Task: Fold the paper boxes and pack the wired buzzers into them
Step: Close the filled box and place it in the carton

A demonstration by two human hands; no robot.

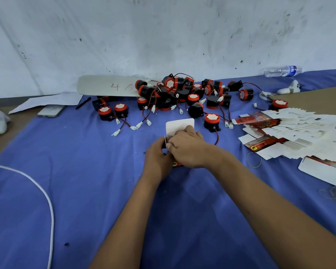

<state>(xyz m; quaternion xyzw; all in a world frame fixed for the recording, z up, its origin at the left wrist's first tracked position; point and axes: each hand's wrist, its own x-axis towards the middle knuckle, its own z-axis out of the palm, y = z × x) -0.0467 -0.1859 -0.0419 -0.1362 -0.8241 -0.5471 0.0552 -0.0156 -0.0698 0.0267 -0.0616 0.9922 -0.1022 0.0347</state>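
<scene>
Both hands meet on one small paper box on the blue cloth, its white flap standing up behind them. My left hand grips the box's left side. My right hand lies over the top with fingers curled round it; a red and yellow printed edge shows below. A pile of black and red wired buzzers lies behind, and one buzzer stands just right of the box. Flat unfolded boxes are fanned out at the right.
The blue cloth covers the table up to a white wall. A white cable curves at the left. A phone, a pen and papers lie far left. A water bottle lies far right. Rubber bands lie near the flat boxes.
</scene>
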